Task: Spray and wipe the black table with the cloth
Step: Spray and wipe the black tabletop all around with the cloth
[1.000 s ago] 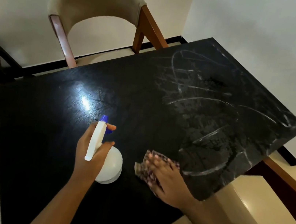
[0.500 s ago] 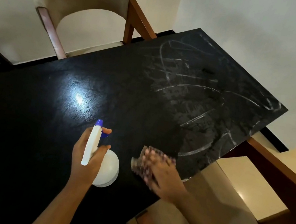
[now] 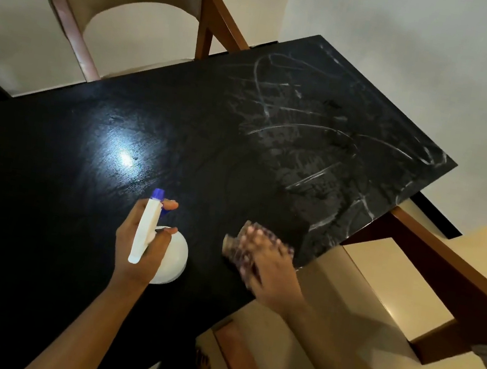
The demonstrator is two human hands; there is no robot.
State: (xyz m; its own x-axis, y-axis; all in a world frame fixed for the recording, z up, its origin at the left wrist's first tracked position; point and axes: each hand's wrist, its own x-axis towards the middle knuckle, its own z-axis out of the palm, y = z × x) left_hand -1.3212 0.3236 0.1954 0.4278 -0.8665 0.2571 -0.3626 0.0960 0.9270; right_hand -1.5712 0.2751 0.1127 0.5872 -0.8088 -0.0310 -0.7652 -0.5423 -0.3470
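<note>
looks about halfway: the glossy black rectangular table [image 3: 83, 192] shows wet streaks toward 2 o'clock, the 9 o'clock side looks untouched. right hand [image 3: 267, 267] presses flat on the checked cloth [image 3: 235, 243], left hand [image 3: 140, 251] grips the white spray bottle [image 3: 172, 260].

Streaked black table [image 3: 77, 191] — white spray bottle [image 3: 172, 257], checked cloth [image 3: 235, 243] (blurred) on it.
</note>
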